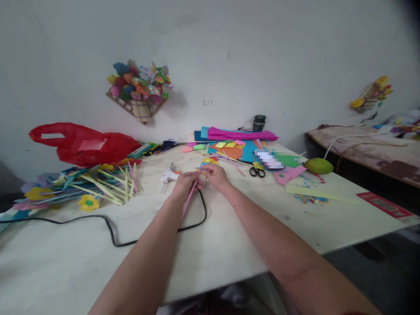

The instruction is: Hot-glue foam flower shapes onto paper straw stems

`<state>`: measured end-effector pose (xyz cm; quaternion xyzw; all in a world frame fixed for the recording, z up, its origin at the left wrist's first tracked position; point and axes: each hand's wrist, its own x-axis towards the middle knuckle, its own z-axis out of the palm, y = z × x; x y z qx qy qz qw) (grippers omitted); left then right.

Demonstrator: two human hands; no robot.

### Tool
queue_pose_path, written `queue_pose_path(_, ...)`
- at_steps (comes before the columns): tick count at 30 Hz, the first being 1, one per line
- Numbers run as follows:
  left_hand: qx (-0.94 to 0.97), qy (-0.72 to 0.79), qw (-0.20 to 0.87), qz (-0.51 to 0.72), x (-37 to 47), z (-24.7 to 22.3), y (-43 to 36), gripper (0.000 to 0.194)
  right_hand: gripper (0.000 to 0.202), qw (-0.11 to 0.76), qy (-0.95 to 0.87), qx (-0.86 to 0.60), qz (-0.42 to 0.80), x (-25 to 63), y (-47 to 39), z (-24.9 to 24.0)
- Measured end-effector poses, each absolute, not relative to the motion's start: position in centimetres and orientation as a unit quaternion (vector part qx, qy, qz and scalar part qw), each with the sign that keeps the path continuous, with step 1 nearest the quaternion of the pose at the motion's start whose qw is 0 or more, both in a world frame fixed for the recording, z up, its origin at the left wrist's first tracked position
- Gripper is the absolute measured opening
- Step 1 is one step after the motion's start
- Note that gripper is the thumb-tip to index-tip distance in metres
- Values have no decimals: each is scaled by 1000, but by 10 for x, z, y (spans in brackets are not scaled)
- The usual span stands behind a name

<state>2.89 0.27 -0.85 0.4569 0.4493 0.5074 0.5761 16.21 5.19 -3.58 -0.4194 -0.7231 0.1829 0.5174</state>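
Near the middle of the table, my left hand (187,181) is closed on a long pink strip (187,203), which hangs down toward me. Close beside it, my right hand (215,174) pinches at the strip's upper end, where a small purplish piece shows between the fingertips; its exact shape is too small to tell. A white glue gun (169,175) lies just left of my left hand. Behind my hands are yellow and blue paper pieces (210,161), partly hidden by my fingers.
A black cable (114,238) crosses under my left arm. Paper strips (108,183), a yellow flower (88,202) and a red bag (88,146) lie left. Scissors (257,172), a phone (269,159), colored sheets (243,134) and a green fruit-like object (319,166) are right and behind.
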Motion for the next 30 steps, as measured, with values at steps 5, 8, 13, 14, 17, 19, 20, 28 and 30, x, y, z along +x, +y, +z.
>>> queue_pose_path(5, 461, 441, 579, 508, 28, -8, 3, 20, 16, 498, -738, -425, 164, 163, 51, -35)
queue_pose_path(8, 465, 435, 579, 509, 28, -9, 4, 19, 16, 495, -741, -425, 159, 163, 49, -33)
queue_pose_path(13, 466, 427, 579, 515, 28, -10, 5, 18, 16, 491, -741, -428, 161, 163, 46, -32)
queue_pose_path(14, 465, 427, 578, 516, 28, -10, 5, 18, 17, 490, -742, -429, 159, 162, 46, -32)
queue_pose_path(17, 466, 425, 576, 520, 27, -10, 4, 19, 19, 483, -745, -434, 152, 162, 46, -32)
queue_pose_path(19, 465, 426, 574, 522, 27, -9, 3, 18, 21, 475, -748, -440, 146, 162, 45, -32)
queue_pose_path(20, 464, 428, 574, 522, 27, -9, 3, 18, 21, 470, -750, -443, 141, 162, 44, -31)
queue_pose_path(28, 457, 421, 577, 530, 27, -9, 4, 16, 30, 465, -761, -449, 51, 167, 38, -24)
queue_pose_path(30, 457, 420, 578, 529, 27, -9, 4, 15, 29, 472, -763, -441, 28, 168, 38, -23)
